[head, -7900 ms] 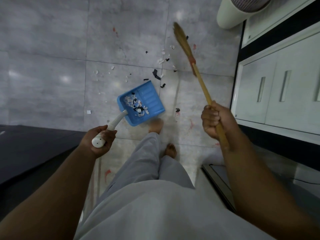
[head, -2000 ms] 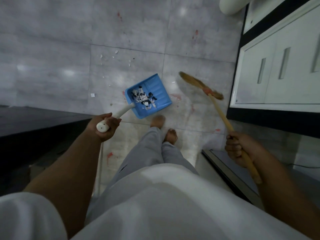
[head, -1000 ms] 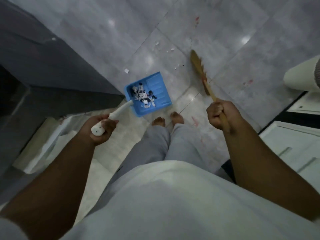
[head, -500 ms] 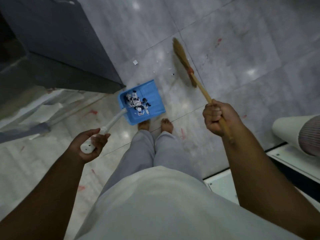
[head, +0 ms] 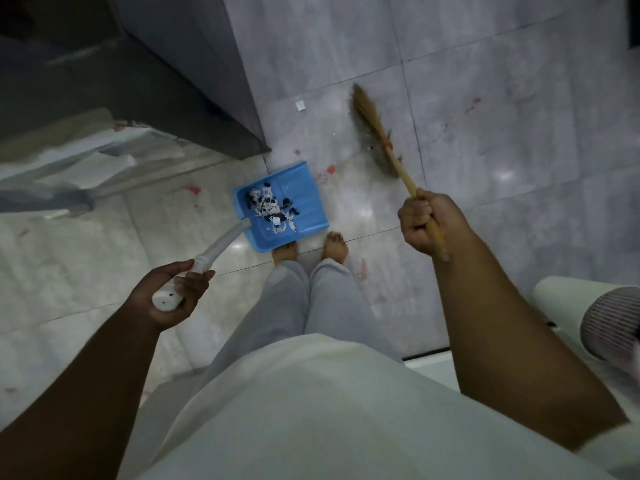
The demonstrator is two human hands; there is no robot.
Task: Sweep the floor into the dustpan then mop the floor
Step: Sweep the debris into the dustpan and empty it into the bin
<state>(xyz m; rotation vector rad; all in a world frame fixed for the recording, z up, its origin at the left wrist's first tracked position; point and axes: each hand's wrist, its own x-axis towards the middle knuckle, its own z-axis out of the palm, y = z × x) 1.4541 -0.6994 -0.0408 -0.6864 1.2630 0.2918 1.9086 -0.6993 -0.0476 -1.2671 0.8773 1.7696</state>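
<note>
My left hand (head: 171, 294) grips the white handle of a blue dustpan (head: 304, 202), which hangs low over the grey tiled floor just ahead of my bare feet. A heap of black and white scraps (head: 268, 207) lies in its pan. My right hand (head: 424, 225) is closed on the wooden stick of a straw broom (head: 370, 128), whose bristles rest on the floor ahead and to the right of the dustpan. A white paper scrap (head: 300, 106) and a few small crumbs lie on the tiles left of the bristles.
A dark grey cabinet corner (head: 214, 109) juts out at the upper left, close to the dustpan. A white cylindrical appliance (head: 595, 320) stands at the right edge. Red stains (head: 325, 173) mark the tiles. Open floor (head: 519, 133) spreads to the upper right.
The view has kept turning left, bringing the dark cabinet corner closer to the dustpan. The broom head has moved down toward me along the floor. Both hands keep their grips.
</note>
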